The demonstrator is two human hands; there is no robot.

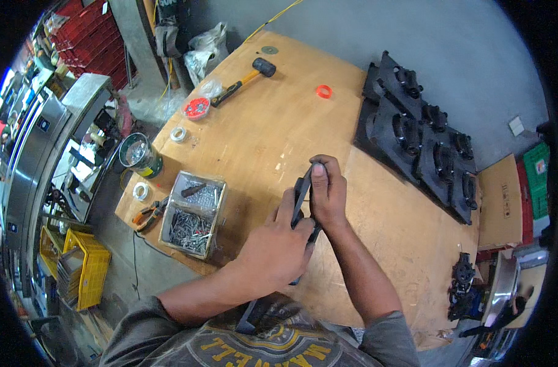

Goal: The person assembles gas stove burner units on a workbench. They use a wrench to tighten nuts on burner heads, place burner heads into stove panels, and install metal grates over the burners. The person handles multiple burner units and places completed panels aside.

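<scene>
In front of my chest I hold a black flat part (301, 194), tilted up and seen nearly edge-on, so its face is hidden. My left hand (273, 254) is closed around its left side, fingers wrapped over the edge. My right hand (328, 192) grips the upper right end, the thumb pressed along the top. A dark corner (247, 318) shows below, against my shirt; I cannot tell if it belongs to the same part. Left of my hands sits a clear box (216, 229) with many small metal screws and a dark-handled tool (193, 189).
Black panels with raised fittings (413, 137) lean at the table's (254, 134) right back. Toward the left are a mallet (245, 79), red-topped tub (197, 109), tape rolls (178, 134), a can (139, 153) and pliers (149, 214). A red ring (323, 92) and black assembly (462, 284) lie there too.
</scene>
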